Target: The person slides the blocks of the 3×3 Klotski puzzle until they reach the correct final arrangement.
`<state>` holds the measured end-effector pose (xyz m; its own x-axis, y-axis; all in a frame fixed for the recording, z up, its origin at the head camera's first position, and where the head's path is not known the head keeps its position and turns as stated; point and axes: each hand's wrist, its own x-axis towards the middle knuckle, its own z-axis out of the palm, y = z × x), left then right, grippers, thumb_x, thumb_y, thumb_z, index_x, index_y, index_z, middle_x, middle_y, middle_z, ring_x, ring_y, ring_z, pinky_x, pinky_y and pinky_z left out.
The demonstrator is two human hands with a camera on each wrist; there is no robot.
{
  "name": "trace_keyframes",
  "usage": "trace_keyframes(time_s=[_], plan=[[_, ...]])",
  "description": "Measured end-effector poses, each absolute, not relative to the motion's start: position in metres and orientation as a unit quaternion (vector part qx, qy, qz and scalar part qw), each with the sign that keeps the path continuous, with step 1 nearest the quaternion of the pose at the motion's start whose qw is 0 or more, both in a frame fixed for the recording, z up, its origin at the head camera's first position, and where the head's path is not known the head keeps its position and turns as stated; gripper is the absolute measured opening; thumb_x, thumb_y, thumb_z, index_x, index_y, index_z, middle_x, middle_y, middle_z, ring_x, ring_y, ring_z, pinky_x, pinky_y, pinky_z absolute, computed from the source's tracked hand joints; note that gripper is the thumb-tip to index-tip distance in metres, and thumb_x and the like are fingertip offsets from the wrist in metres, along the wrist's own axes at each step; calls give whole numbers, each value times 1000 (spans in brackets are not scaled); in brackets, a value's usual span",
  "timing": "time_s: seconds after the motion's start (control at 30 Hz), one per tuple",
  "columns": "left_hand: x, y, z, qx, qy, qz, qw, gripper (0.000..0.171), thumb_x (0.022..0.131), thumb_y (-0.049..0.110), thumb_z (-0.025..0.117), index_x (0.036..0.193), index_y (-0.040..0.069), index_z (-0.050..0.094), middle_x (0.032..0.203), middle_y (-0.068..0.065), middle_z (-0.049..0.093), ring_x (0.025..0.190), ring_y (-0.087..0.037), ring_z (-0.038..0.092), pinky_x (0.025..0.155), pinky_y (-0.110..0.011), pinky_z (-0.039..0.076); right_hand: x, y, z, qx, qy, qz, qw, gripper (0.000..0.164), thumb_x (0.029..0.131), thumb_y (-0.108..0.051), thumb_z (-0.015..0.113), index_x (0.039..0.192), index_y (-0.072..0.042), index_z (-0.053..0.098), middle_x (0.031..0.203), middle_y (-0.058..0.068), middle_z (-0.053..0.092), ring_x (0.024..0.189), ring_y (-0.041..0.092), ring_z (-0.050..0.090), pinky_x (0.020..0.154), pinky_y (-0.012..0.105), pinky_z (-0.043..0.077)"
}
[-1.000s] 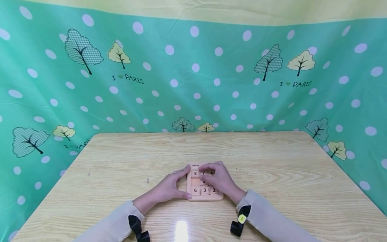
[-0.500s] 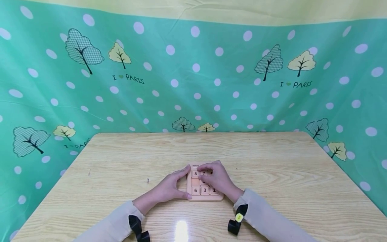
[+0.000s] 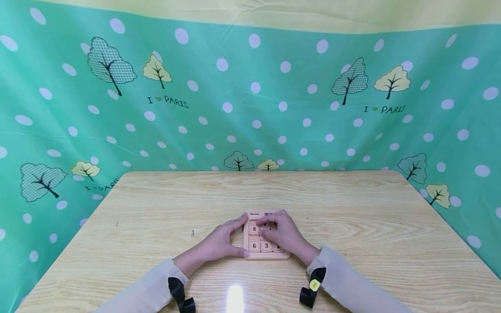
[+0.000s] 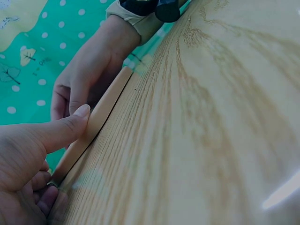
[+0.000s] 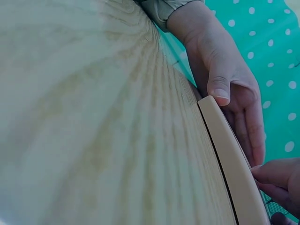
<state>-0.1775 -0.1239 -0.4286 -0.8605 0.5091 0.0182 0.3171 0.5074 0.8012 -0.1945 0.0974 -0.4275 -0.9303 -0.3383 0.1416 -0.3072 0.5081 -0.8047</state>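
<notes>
Number puzzle (image 3: 270, 256), pale peach, round-cornered, black-numbered square tiles (image 3: 266, 246)

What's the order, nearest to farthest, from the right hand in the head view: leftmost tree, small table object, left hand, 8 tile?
1. 8 tile, by the right hand.
2. Left hand, holding the board.
3. Small object, on the table, left half.
4. Leftmost tree, on the curtain.

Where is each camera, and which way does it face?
Head-worn: faces forward, down at a peach rectangular wooden number board; left hand, right hand, beige cloth sleeves show.
On the left wrist: faces the board's edge; left hand near, right beyond.
On the right wrist: likewise; right hand near, left beyond.
Wrist views share the edge and both hands.
</notes>
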Motion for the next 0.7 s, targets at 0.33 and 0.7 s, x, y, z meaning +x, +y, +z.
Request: trace_keyframes(time_s=[0.33,0.7], plan=[[-179,-124,-429,242,861,435,108,102,67,37,83,147,6,28,153,-8,26,140,-27,24,115,-45,19,-186,100,-426,-205,863,-461,24,18,80,-10,73,97,-16,74,100,-2,60,98,16,44,89,37,38],[-177,-123,-429,239,864,429,108,102,67,38,83,147,6,29,153,-8,27,140,-29,25,115,-46,20,-182,103,-427,-202,859,-471,28,16,80,-12,73,95,-17,75,94,-3,60,91,16,45,79,30,39]])
